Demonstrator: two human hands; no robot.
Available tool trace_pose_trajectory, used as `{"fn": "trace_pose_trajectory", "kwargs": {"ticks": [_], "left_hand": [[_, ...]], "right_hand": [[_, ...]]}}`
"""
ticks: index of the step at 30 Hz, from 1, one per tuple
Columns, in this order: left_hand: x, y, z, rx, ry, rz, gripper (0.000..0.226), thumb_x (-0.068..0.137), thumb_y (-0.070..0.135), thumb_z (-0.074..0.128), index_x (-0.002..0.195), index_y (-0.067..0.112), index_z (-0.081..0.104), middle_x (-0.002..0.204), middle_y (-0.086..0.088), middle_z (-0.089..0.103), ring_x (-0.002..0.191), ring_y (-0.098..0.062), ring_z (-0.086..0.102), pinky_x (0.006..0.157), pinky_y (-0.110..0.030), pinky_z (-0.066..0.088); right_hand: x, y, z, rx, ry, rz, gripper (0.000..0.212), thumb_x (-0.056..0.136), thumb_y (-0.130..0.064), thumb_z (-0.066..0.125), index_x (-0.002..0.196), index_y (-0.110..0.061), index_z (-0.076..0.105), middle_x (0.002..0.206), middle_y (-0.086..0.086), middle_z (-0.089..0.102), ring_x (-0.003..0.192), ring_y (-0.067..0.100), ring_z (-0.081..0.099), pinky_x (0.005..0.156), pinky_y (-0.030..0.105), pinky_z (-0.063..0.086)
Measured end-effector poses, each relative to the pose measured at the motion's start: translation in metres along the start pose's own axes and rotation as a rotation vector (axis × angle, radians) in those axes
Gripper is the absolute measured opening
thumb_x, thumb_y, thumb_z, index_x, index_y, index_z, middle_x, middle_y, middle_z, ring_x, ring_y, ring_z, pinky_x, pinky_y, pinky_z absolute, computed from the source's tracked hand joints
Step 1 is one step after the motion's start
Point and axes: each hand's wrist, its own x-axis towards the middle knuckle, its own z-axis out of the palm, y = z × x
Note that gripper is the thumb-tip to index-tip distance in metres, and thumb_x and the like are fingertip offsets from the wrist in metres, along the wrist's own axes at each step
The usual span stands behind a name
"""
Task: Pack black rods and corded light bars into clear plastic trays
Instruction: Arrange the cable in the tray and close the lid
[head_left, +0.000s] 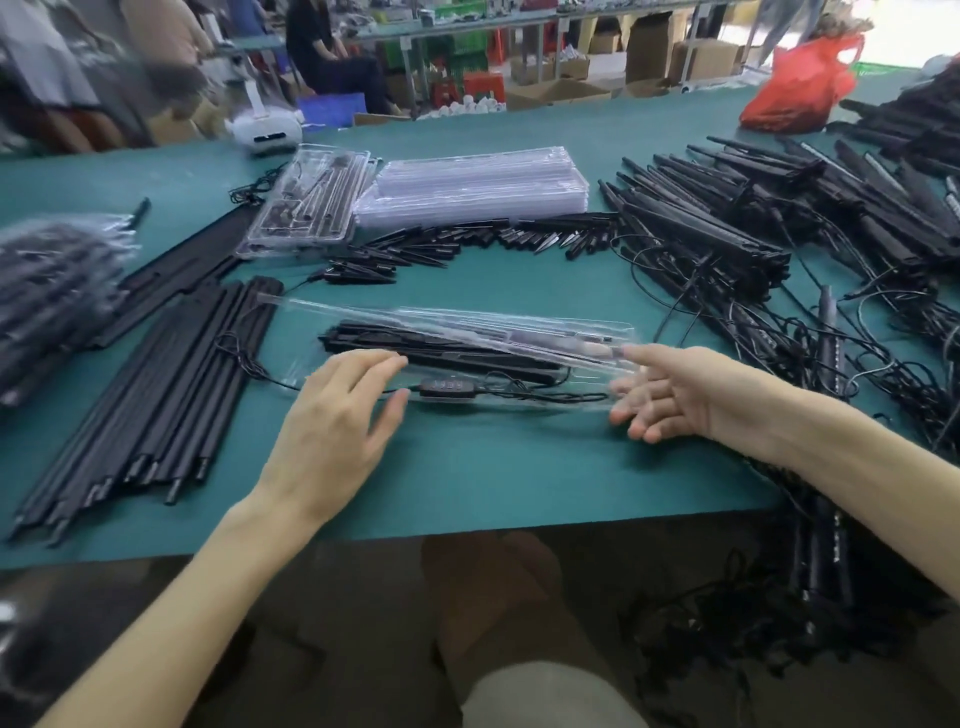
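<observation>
A clear plastic tray (582, 332) lies on the green table in front of me, its lid partly raised. Inside it are black light bars (441, 348) and a cord with an inline controller (441, 388). My left hand (337, 431) hovers at the tray's left end, fingers straight and spread, fingertips at its edge. My right hand (675, 395) is at the tray's right end, palm turned up, fingers relaxed, index fingertip touching the lid. Loose black rods (156, 395) lie in a bundle to the left.
A stack of empty clear trays (478, 187) and a filled tray (306, 202) sit further back. Black spike tips (467, 244) lie in a row. Corded light bars (753, 218) are piled at the right, cords trailing over the table edge. A red bag (805, 83) sits far right.
</observation>
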Motion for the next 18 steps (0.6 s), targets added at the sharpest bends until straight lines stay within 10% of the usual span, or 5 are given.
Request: {"fn": "trace_pose_trajectory", "kwargs": {"ticks": [9,18], "left_hand": [[0.058,0.010,0.029,-0.086,-0.338,-0.077,0.068,0.103,0.051,0.034,0.155,0.006,0.031,0.159,-0.007,0.035,0.149,-0.022,0.026,0.125,-0.042,0.011],[0.064,0.036,0.039,-0.375,-0.338,0.045,0.051,0.105,0.041,0.046,0.151,0.020,0.043,0.148,0.006,0.048,0.138,-0.012,0.040,0.120,-0.033,0.029]], "right_hand": [[0.006,0.000,-0.002,0.029,-0.027,0.038,0.105,0.071,-0.089,0.049,0.117,0.005,0.062,0.096,0.025,0.073,0.068,0.026,0.071,0.054,0.028,0.058],[0.003,0.001,0.001,0.013,-0.014,0.003,0.095,0.079,-0.083,0.049,0.115,0.004,0.063,0.094,0.023,0.074,0.069,0.027,0.072,0.056,0.027,0.057]]}}
